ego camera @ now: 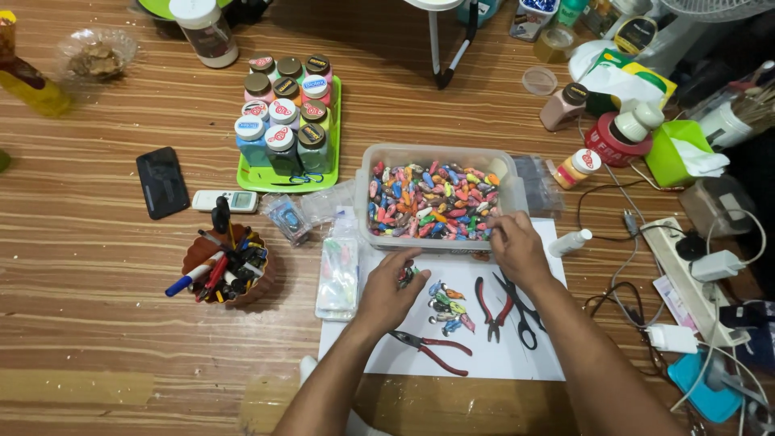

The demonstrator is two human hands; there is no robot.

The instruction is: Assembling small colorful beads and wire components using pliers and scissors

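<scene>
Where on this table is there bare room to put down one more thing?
Bare wood lies left of the pen cup, below the black phone. The white sheet is bare near the black pliers. It is crowded around the power strip.

Your two forearms enter from the bottom of the frame, bare to the elbow with no sleeves, watch or bracelet showing; your left hand (387, 295) and right hand (517, 250) wear no gloves or rings.

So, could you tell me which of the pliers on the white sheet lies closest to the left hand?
The red-handled pliers lying alone just below the left hand, near the sheet's front edge. The other red pair and the black-handled tool lie under the right hand.
</scene>
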